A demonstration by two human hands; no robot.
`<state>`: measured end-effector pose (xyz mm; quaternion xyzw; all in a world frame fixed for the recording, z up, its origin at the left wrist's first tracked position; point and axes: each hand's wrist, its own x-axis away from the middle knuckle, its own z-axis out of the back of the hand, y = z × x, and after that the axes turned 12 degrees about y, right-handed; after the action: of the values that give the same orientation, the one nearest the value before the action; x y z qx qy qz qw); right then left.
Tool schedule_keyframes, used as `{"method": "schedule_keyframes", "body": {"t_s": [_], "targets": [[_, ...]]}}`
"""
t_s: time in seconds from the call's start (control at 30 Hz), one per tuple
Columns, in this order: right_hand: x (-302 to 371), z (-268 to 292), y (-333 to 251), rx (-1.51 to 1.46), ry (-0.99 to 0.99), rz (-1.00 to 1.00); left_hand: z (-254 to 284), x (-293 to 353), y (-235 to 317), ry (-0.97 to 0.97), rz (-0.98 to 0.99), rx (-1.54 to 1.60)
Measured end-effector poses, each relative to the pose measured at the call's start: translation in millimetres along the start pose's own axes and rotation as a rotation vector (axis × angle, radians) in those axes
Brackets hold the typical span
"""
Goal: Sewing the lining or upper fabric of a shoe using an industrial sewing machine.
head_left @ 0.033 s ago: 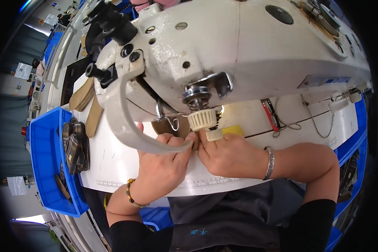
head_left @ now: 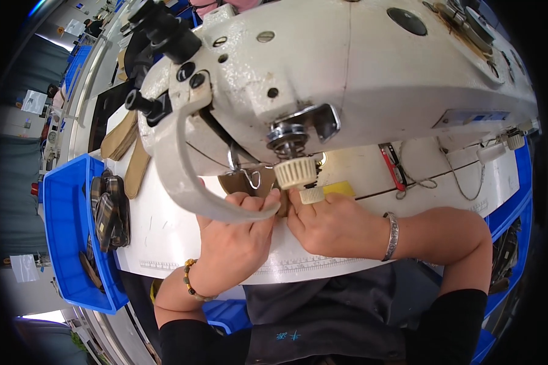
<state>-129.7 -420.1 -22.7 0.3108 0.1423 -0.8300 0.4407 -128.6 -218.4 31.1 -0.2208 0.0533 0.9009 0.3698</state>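
Note:
A white industrial sewing machine (head_left: 310, 67) fills the upper part of the view, its curved pale lever reaching down over my left hand. Under the machine head lies a brown piece of material (head_left: 237, 182), partly hidden by the lever and a ribbed cream dial (head_left: 296, 173). My left hand (head_left: 236, 234) is closed at the near side of this piece, thumb and fingers pressed together by its edge. Close beside it, my right hand (head_left: 335, 225) pinches the same brown material from the right. Both sets of fingertips are partly covered, and the needle is hidden.
On the left stands a blue bin (head_left: 73, 225) with plaid padded pieces (head_left: 109, 210) at its edge. Brown flat strips (head_left: 137, 169) lie beyond it. A red-handled cutter (head_left: 393, 167), a cord (head_left: 420, 181) and a yellow block (head_left: 340, 187) lie on the white table (head_left: 164, 243).
Almost nothing differs. The view has shifted very slightly, and both hands keep their hold on the brown material.

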Motion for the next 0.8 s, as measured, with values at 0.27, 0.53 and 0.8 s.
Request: {"method": "schedule_keyframes", "body": {"t_s": [0.27, 0.53, 0.8], "targets": [[-2, 4, 1, -0.005, 0.006, 0.003, -3, -4, 0, 0.195, 0.076, -0.032], [-2, 15, -8, 0.011, -0.131, -0.017, -21, 0, -3, 0.098, 0.139, 0.222], [-1, 14, -10, 0.0, -0.138, 0.008, -25, -2, -3, 0.082, 0.13, 0.291]]}}
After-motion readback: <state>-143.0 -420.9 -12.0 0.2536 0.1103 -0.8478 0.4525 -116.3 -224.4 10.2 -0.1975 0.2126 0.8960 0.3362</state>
